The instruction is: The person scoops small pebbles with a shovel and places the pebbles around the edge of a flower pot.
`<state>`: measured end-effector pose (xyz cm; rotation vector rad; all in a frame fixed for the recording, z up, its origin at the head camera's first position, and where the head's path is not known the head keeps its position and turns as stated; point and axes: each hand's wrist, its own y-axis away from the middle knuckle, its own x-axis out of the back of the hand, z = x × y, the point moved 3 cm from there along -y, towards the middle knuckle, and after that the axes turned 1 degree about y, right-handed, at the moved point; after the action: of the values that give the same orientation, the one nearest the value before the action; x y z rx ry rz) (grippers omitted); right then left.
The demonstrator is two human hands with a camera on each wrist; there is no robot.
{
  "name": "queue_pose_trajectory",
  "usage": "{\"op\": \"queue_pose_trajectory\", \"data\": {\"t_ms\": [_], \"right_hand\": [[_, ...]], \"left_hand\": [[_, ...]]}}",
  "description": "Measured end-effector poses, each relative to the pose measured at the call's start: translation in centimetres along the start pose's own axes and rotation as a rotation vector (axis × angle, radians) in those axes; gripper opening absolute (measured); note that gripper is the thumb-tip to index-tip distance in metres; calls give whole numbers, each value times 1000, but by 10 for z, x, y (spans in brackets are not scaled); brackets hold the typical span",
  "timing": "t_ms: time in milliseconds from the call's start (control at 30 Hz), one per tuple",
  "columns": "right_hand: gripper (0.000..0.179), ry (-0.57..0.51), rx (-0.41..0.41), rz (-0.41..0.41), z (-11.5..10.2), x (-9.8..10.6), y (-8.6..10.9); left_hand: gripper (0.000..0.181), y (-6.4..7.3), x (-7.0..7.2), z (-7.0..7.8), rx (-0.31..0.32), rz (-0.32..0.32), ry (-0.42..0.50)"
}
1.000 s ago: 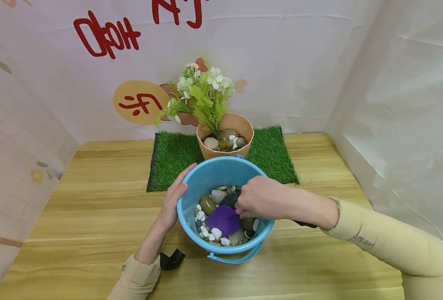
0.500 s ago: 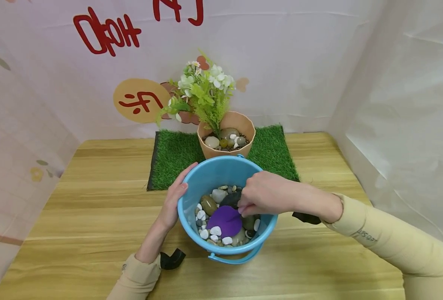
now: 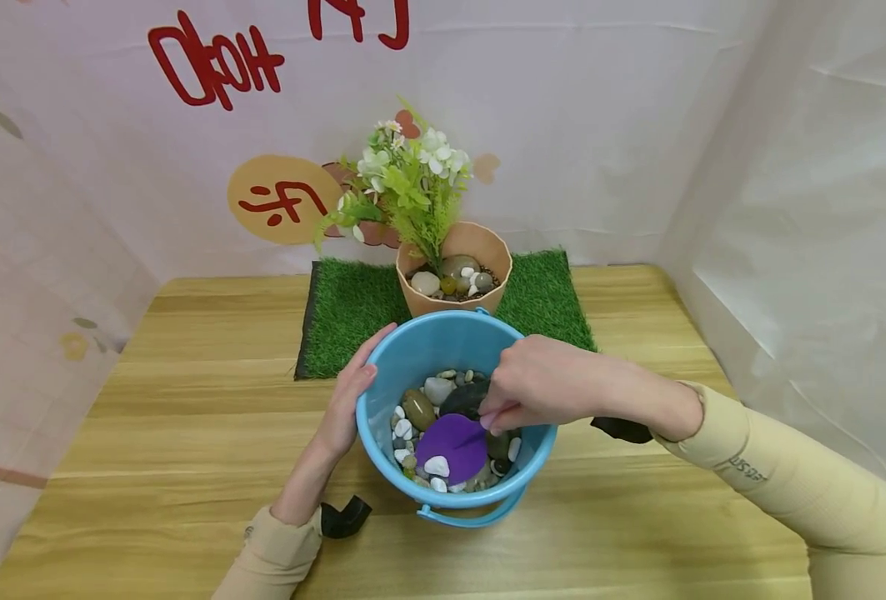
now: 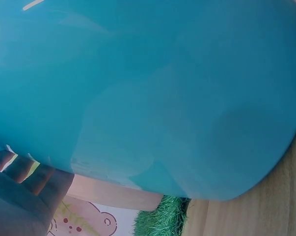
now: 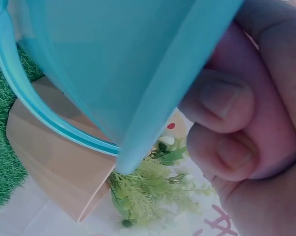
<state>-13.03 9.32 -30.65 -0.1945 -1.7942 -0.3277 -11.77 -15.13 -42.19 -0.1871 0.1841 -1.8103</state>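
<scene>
A light-blue bucket point(image 3: 405, 358) with pebbles and larger stones in it stands at mid-table in the head view. My left hand point(image 3: 343, 408) lies along its left side, fingers straight against the outer wall and thumb at the rim. Inside the bucket, a purple toy shovel point(image 3: 453, 446) rests its rounded blade among the stones, with a white pebble point(image 3: 437, 466) on it. My right hand point(image 3: 543, 379) reaches over the right rim and grips the shovel's handle, which the fingers mostly hide. Curled fingers point(image 5: 221, 101) show close to the rim in the right wrist view.
Directly behind the bucket, a peach flowerpot point(image 3: 453, 305) with white flowers and stones stands on a green turf mat point(image 3: 345, 321). The bucket's handle point(image 3: 461, 521) hangs down in front. A black angled piece point(image 3: 345, 517) shows by my left cuff.
My right hand and the shovel have shifted slightly rightward inside the bucket. White pebbles around the blade's front edge have changed position. My left hand keeps its place.
</scene>
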Motion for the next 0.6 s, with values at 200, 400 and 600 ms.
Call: {"op": "queue_pose_trajectory", "data": {"t_ms": [200,400,600], "right_hand": [[13,-32,-14,4,3,3,7],[17,-158,-94,-12,10,8,14],[19,-291,-142,-12,14,9,17]], "left_hand": [[62,0,-1,1,11,-9,1],[63,0,-1,1,2,-7,0],[63,1,1,1,1,-10,7]]}}
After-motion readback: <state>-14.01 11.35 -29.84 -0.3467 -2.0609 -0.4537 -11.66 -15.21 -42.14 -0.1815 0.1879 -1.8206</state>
